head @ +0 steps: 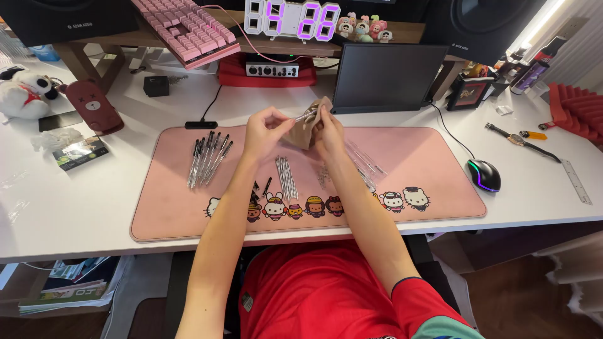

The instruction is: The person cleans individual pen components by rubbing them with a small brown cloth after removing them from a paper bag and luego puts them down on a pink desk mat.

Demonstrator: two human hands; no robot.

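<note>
From above, the person is working over the pink desk mat (408,150). The left hand (265,130) is pinching a thin clear pen part (306,115) between its fingertips, above the mat's far edge. The right hand (328,133) is gripping a small tan pouch (306,130) just beside it. Finished pens (208,161) are lying in a row on the mat's left side, loose refills (286,177) near its middle, and a mouse (483,174) is sitting just off its right edge

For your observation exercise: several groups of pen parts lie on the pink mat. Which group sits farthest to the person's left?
The row of assembled pens with black caps, left of the left hand; other groups are clear tubes.
</note>
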